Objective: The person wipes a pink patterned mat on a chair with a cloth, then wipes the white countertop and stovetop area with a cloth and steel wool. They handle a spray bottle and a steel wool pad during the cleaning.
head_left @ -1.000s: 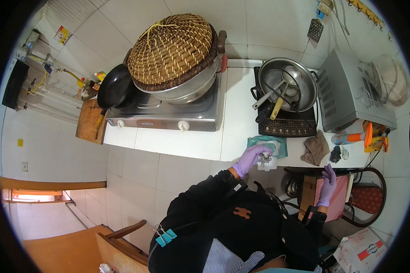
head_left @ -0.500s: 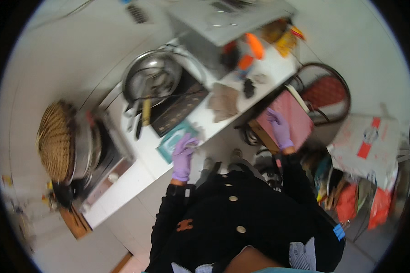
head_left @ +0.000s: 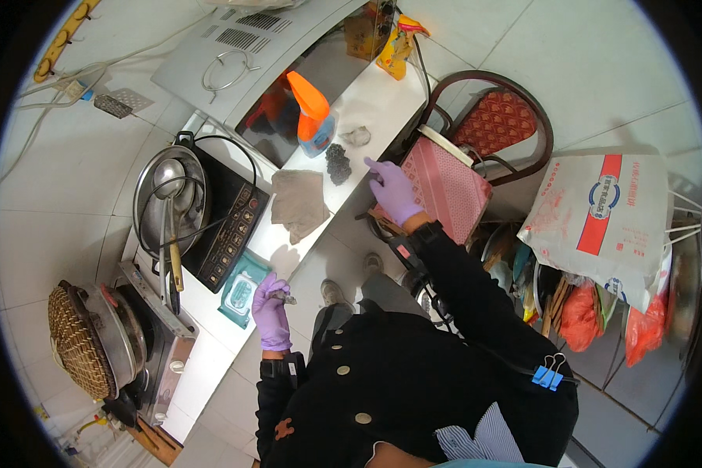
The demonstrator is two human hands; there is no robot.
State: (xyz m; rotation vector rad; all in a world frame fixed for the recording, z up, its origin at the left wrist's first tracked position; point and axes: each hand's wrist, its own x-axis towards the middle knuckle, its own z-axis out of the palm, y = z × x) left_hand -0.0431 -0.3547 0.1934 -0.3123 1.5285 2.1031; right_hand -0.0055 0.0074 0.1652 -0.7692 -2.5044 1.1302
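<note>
My left hand point(head_left: 272, 314), in a purple glove, is closed on a small grey crumpled piece point(head_left: 285, 299) beside the counter's front edge. Next to it lies a teal pack of wet wipes point(head_left: 243, 290). My right hand point(head_left: 395, 192), gloved too, is open and empty, its index finger stretched toward the counter. Nearest its fingertips is a dark steel-wool scourer point(head_left: 338, 164), not touched. Around that lie a crumpled clear wrapper point(head_left: 356, 136), a grey-brown cloth point(head_left: 298, 204) and a spray bottle with an orange head point(head_left: 312, 113).
On the white counter point(head_left: 288, 257), an induction cooker point(head_left: 228, 222) carries a steel pan point(head_left: 142, 199) holding ladles. A silver oven point(head_left: 210, 66) stands behind. Right of the counter are a pink-covered box point(head_left: 444, 187), a red-seated chair point(head_left: 495, 121) and a white bag point(head_left: 593, 226).
The view has turned, shifting the counter and its things left in the picture. My right hand has moved from over the pink-covered box toward the counter edge, with its fingers reaching out.
</note>
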